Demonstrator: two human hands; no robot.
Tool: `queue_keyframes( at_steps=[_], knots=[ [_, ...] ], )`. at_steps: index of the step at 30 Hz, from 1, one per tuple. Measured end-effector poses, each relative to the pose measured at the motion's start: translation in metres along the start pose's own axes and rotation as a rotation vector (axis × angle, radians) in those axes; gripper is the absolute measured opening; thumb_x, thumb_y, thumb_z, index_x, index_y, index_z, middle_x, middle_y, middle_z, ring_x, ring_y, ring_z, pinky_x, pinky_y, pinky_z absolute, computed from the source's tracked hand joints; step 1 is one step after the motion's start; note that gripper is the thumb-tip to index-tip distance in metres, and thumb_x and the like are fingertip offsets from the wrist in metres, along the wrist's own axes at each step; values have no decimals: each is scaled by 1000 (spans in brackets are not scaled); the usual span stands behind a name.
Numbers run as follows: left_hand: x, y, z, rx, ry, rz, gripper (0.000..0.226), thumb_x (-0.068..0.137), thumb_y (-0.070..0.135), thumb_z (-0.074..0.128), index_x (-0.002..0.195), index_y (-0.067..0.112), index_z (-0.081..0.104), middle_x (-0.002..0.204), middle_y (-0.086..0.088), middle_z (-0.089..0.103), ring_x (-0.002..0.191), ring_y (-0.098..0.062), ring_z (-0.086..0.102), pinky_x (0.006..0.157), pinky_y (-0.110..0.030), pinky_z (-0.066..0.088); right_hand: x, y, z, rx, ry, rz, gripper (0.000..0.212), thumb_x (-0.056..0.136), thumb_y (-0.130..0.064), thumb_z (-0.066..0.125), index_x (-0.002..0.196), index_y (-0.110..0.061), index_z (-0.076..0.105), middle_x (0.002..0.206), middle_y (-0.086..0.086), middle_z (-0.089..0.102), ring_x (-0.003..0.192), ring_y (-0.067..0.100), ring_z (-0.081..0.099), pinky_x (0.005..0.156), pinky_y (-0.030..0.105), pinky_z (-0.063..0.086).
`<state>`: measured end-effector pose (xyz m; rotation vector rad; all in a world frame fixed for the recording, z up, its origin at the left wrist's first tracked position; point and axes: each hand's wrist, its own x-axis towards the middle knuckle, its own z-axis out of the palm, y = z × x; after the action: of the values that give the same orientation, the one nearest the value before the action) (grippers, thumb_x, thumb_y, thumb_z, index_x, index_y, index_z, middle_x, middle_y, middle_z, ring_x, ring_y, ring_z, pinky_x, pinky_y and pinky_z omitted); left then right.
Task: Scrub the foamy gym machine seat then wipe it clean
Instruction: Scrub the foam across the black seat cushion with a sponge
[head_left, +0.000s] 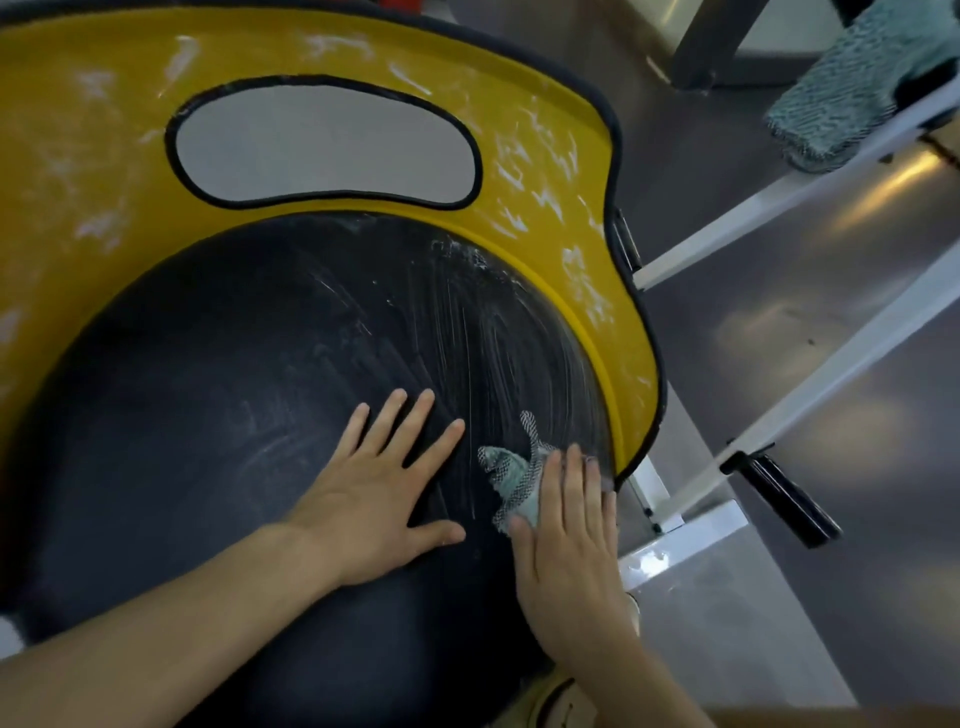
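The black padded seat (234, 395) fills the middle of the head view, streaked with white foam on its right side. A yellow shell (550, 171) with foam smears wraps round its back and right edge. My left hand (379, 483) lies flat on the seat with fingers spread. Just to its right, my right hand (566, 540) presses a small checked grey-green cloth (506, 470) against the seat near the right rim, fingers straight over it. Part of the cloth sticks out beyond my fingertips.
A second, teal striped cloth (852, 88) hangs on a white frame bar (779, 192) at the top right. A black handle (784, 499) juts from the frame at the right. Grey shiny floor (810, 332) lies beyond.
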<state>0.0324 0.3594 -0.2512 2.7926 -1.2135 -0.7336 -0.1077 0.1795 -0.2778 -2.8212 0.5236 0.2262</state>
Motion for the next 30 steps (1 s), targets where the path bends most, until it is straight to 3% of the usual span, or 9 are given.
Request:
queue_keyframes(
  at_steps=[2, 6, 8, 13, 17, 20, 23, 26, 30],
  knots=[
    [-3, 4, 4, 17, 1, 11, 99, 72, 88, 2, 149, 38, -35, 153, -1, -49, 138, -21, -50, 122, -49, -18, 26, 3, -6, -40, 9, -12, 69, 100, -54, -2, 158, -19, -18, 167, 2, -21, 153, 20, -24, 125, 48, -7],
    [-5, 6, 1, 15, -3, 7, 96, 87, 83, 23, 151, 38, -31, 154, 1, -48, 140, -19, -47, 122, -46, -19, 108, -3, -30, -76, -57, 20, 67, 106, -48, 5, 159, -14, -19, 167, 8, -23, 154, 25, -23, 124, 49, -13],
    [-7, 7, 0, 36, 6, 11, 95, 89, 84, 23, 152, 37, -31, 155, -1, -46, 141, -20, -46, 122, -46, -20, 131, -7, -39, -77, -122, 3, 67, 108, -46, 11, 159, -13, -18, 167, 8, -23, 154, 25, -23, 124, 49, -13],
    [-10, 10, -3, -2, -1, -13, 98, 89, 80, 32, 154, 35, -28, 157, 0, -43, 143, -20, -42, 122, -44, -18, 75, -8, -27, -111, -58, -46, 65, 107, -46, 8, 155, -14, -22, 167, 10, -21, 154, 26, -20, 126, 52, -5],
    [-16, 6, 1, -17, 14, -1, 106, 82, 84, 30, 154, 32, -28, 157, 1, -43, 143, -18, -42, 123, -42, -17, -25, -28, 5, -72, -31, -105, 70, 104, -47, 19, 161, -10, 5, 170, 11, 1, 157, 30, 1, 124, 52, 10],
    [-20, 1, 4, -18, 28, 5, 112, 78, 89, 30, 154, 31, -29, 156, 2, -44, 143, -16, -43, 123, -40, -17, -37, -31, 15, -74, -4, -121, 69, 102, -46, 31, 159, -9, 25, 167, 12, 22, 154, 32, 19, 117, 53, 18],
    [-25, -3, 6, -24, 27, -11, 111, 82, 87, 35, 153, 30, -30, 156, 2, -45, 142, -15, -43, 123, -38, -18, 13, -26, 5, -137, -8, -192, 69, 104, -47, 20, 162, -12, 8, 170, 11, 7, 157, 29, 3, 123, 54, 5],
    [-28, -5, 6, -33, 29, -25, 113, 82, 88, 34, 152, 27, -31, 156, 2, -45, 142, -14, -43, 122, -38, -18, 99, -27, -17, -113, -42, -118, 65, 107, -46, 10, 160, -16, -14, 169, 6, -17, 155, 24, -19, 124, 51, -12],
    [-28, -7, 5, 0, 32, -49, 118, 81, 90, 30, 152, 19, -32, 156, 1, -44, 144, -15, -41, 124, -38, -15, 181, -35, -40, -108, -125, -48, 67, 108, -48, 12, 161, -15, -13, 169, 5, -19, 154, 25, -21, 124, 51, -12]
  ],
)
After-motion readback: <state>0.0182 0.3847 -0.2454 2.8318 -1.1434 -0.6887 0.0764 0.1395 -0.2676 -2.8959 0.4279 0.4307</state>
